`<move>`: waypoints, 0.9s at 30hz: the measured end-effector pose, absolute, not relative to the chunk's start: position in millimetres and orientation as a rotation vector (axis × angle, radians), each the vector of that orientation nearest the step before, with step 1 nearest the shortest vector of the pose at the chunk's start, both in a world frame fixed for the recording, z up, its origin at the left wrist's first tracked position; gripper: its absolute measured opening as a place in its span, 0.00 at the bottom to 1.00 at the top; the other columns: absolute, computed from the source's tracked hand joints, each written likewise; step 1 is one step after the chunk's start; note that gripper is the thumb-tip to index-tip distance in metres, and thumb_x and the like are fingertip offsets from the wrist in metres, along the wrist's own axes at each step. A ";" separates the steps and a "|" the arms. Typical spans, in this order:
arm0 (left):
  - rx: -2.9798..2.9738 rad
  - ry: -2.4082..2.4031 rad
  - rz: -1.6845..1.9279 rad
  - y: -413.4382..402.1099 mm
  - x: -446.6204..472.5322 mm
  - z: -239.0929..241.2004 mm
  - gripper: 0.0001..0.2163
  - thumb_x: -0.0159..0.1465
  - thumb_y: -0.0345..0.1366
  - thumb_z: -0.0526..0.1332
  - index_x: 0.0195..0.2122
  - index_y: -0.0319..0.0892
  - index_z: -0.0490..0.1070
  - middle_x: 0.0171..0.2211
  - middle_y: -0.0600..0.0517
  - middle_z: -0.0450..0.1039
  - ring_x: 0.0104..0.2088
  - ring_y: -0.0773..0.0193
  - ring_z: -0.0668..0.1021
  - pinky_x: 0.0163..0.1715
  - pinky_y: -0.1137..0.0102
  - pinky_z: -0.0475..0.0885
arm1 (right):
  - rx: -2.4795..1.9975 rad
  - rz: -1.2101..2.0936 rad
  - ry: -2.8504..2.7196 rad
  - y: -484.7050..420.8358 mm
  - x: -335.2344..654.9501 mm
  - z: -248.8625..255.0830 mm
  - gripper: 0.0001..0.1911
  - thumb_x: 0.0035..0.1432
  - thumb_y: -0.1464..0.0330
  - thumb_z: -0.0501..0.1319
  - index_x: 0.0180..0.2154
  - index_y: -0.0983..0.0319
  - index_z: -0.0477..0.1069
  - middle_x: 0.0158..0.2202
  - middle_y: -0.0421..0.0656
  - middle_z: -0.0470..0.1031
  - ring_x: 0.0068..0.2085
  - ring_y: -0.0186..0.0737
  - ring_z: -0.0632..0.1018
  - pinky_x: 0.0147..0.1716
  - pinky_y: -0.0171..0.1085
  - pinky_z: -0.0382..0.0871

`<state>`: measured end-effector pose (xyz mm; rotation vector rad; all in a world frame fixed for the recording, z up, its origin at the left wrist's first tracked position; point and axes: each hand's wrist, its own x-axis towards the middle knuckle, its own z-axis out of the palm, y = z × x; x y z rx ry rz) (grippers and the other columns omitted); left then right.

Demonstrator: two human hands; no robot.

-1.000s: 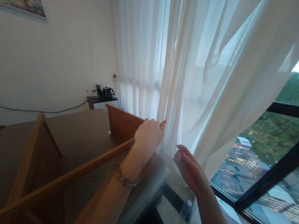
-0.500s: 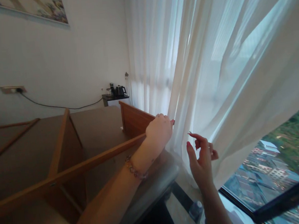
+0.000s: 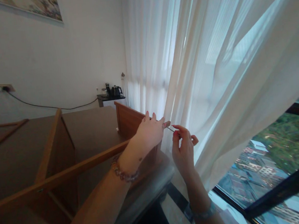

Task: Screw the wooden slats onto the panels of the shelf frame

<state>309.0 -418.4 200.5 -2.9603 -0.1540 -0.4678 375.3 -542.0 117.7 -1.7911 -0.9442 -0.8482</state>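
A thin metal pin (image 3: 170,128) spans the gap between both hands: the right hand (image 3: 183,151) pinches its near end, the left hand (image 3: 150,132), fingers loosely spread, touches its far end beside the sheer curtain (image 3: 213,68).

We see a thin metal pin (image 3: 170,128) pinched between the fingertips of the right hand (image 3: 183,150), slanting up and left towards the left hand (image 3: 149,133); its far end meets the left fingertips; it is slim, pale and short, too small to tell its kind; beside it hangs the sheer white curtain (image 3: 214,71), gathered in soft folds, drawn aside on a slant, its lower edge just behind both hands.
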 end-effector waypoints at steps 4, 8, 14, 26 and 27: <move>-2.952 -0.135 -0.431 -417.9 308.2 198.3 0.18 0.71 0.31 0.45 0.58 0.37 0.66 0.59 0.38 0.66 0.63 0.49 0.64 0.60 0.52 0.61 | -1.847 -0.796 -0.950 -537.2 379.0 114.6 0.14 0.68 0.68 0.47 0.50 0.56 0.66 0.37 0.40 0.77 0.38 0.39 0.75 0.46 0.42 0.50; -2.929 -0.098 -0.391 -422.2 302.6 204.5 0.19 0.71 0.29 0.45 0.59 0.36 0.65 0.61 0.38 0.63 0.64 0.49 0.64 0.62 0.51 0.58 | -1.868 -0.788 -0.956 -537.4 380.9 116.2 0.13 0.70 0.67 0.45 0.49 0.57 0.66 0.36 0.40 0.77 0.38 0.39 0.75 0.46 0.42 0.50; -2.834 -0.093 -0.291 -428.8 294.3 214.5 0.21 0.71 0.28 0.43 0.61 0.29 0.63 0.56 0.31 0.67 0.62 0.46 0.66 0.61 0.54 0.59 | -1.871 -0.861 -1.045 -541.8 384.3 123.4 0.13 0.70 0.68 0.46 0.48 0.57 0.66 0.36 0.40 0.77 0.38 0.39 0.75 0.46 0.41 0.51; -2.853 -0.028 -0.315 -423.8 294.6 215.9 0.21 0.71 0.28 0.39 0.53 0.26 0.68 0.53 0.35 0.69 0.58 0.49 0.70 0.61 0.57 0.60 | -1.914 -0.929 -1.144 -545.2 383.9 134.3 0.13 0.70 0.71 0.47 0.46 0.56 0.68 0.34 0.37 0.78 0.37 0.37 0.74 0.45 0.40 0.51; -2.846 -0.015 -0.314 -423.0 295.0 215.2 0.21 0.71 0.28 0.39 0.53 0.26 0.68 0.53 0.35 0.69 0.59 0.49 0.69 0.61 0.57 0.60 | -1.921 -0.933 -1.148 -545.1 383.7 133.8 0.13 0.70 0.71 0.47 0.46 0.56 0.68 0.35 0.37 0.78 0.37 0.37 0.75 0.46 0.40 0.51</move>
